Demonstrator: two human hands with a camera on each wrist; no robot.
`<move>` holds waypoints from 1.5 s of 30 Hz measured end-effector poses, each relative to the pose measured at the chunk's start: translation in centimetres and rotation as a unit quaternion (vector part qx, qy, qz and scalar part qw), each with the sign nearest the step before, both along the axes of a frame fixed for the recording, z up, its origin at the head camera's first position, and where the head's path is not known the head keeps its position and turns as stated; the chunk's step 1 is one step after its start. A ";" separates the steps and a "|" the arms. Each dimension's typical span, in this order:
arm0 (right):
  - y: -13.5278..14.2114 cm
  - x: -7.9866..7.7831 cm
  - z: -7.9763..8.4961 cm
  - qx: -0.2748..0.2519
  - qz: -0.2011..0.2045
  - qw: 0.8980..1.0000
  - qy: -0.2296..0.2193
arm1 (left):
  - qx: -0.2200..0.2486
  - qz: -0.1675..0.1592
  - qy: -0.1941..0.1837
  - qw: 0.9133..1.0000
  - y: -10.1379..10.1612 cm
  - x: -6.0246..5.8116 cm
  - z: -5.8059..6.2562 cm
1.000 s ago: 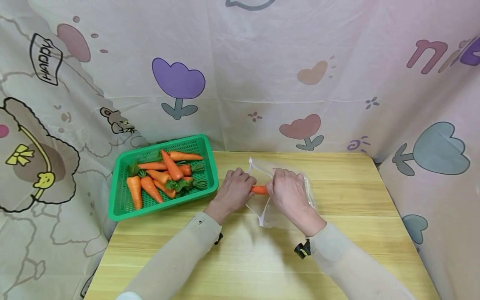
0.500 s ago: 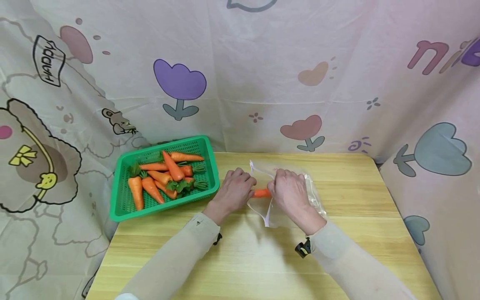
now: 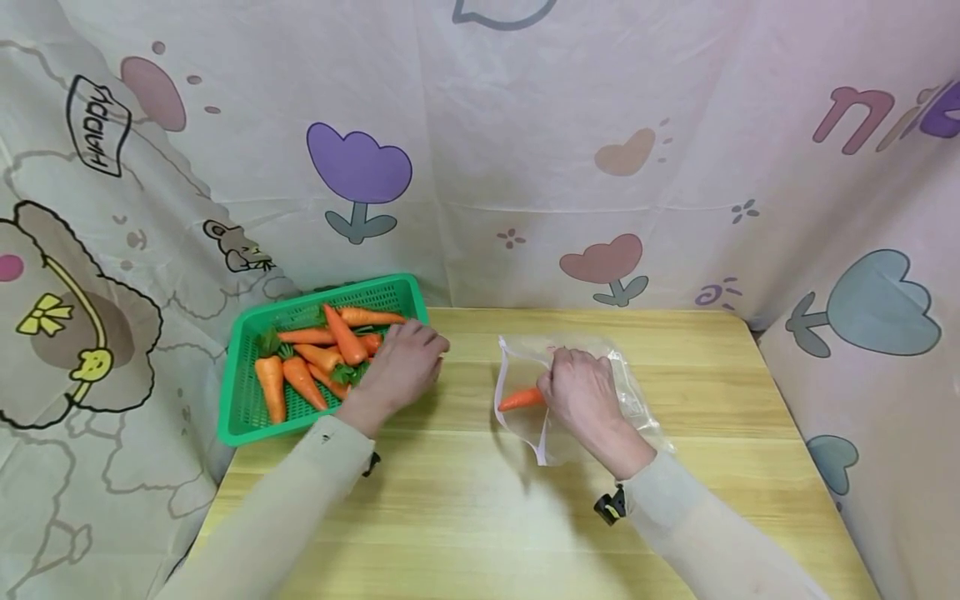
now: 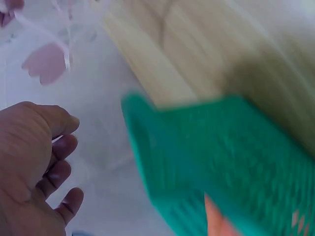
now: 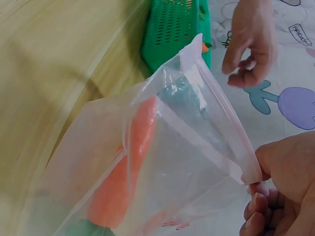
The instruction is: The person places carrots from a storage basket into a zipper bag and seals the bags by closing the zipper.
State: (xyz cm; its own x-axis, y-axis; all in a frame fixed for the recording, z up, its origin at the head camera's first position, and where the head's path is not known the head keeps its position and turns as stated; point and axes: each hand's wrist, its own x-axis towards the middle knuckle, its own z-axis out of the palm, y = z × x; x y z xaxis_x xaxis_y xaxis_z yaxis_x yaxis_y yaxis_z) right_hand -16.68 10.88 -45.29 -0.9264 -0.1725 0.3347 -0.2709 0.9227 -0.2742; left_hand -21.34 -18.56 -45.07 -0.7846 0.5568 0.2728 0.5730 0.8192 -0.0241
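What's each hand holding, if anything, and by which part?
The right hand pinches the clear plastic zip bag by the white rim of its mouth; the left hand holds nothing.

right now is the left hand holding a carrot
No, the left wrist view shows the left hand loosely curled and holding nothing.

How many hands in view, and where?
2. The left hand holds nothing and, in the head view, overlaps the right end of the green basket. The right hand pinches the clear bag at its zip edge. No others visible.
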 end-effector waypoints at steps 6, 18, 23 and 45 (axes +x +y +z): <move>0.4 0.1 -0.1 0.007 -0.002 1.000 0.000 | -0.027 -0.021 0.035 0.999 -4.8 -1.7 1.9; 0.8 0.4 -0.7 0.011 -0.005 1.000 0.009 | -0.210 0.001 0.000 0.978 -12.8 -4.2 2.3; 1.0 0.5 -0.9 0.017 -0.009 1.000 0.016 | -0.241 0.001 -0.005 0.971 -14.3 -5.2 0.9; 0.5 0.0 -0.5 0.034 -0.006 0.999 0.010 | -0.251 -0.004 -0.037 0.967 -15.5 -7.1 -2.9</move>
State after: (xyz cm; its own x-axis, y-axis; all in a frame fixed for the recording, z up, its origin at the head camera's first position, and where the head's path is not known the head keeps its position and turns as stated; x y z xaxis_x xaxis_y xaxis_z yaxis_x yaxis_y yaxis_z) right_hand -16.65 11.39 -45.79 -0.9221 -0.1844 0.3401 -0.2642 0.9423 -0.2054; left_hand -28.43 -34.09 -48.01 -0.7868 0.6105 -0.0907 0.5948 0.7107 -0.3757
